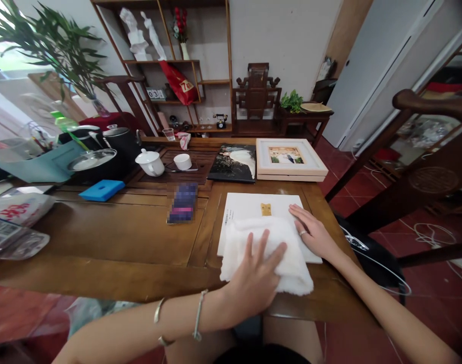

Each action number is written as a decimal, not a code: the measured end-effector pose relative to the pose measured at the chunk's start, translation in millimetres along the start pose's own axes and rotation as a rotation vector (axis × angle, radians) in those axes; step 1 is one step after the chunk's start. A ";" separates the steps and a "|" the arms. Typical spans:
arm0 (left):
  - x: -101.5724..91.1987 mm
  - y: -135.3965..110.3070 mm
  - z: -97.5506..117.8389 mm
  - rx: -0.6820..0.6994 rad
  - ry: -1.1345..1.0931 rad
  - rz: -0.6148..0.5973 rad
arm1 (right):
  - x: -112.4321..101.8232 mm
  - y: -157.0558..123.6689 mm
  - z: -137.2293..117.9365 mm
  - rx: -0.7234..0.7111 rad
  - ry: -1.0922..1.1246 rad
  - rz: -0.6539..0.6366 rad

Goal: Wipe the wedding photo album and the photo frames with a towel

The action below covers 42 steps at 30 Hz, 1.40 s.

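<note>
A folded white towel (234, 242) lies over the lower part of a flat white board (246, 205) near the table's front edge. My left hand (259, 273) rests on the towel with its fingers spread, pressing down without wrapping round it. On the board's right edge lies my right hand (310, 230), its fingers stretched out flat and a ring on one of them. A small gold-coloured plate (266, 209) shows on the board just above the towel. What lies beneath the towel is hidden.
Behind the board are a framed picture (322, 169) and a dark photo panel (231, 164). A blurred-out phone-like object (183, 203), a blue block (102, 190), a white teapot (150, 163) and a white cup (183, 162) stand leftward. A wooden chair (416, 177) is at right.
</note>
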<state>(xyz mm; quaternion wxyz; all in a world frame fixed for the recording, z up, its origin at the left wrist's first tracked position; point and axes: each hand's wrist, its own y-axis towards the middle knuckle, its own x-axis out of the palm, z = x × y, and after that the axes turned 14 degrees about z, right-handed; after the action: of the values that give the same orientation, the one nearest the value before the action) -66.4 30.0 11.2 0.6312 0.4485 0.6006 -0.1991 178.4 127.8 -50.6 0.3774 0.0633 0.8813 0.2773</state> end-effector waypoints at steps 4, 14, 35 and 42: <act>13.7 28.0 -14.9 -0.070 0.070 0.030 | -0.8 0.5 1.1 0.017 0.007 -0.004; 36.8 63.1 -33.2 0.051 0.215 0.049 | -1.3 0.3 6.9 0.000 0.052 -0.034; 45.0 84.6 -101.3 -0.015 -0.023 0.018 | -0.7 1.4 -0.3 0.020 0.012 0.005; 18.7 33.5 -37.5 0.104 -0.034 0.035 | 0.5 -0.5 2.2 0.009 0.028 0.012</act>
<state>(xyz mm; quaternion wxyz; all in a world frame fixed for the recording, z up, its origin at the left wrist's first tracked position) -58.0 82.9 9.3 0.6205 0.4876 0.5708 -0.2267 179.6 128.5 -52.4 0.3633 0.0664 0.8872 0.2767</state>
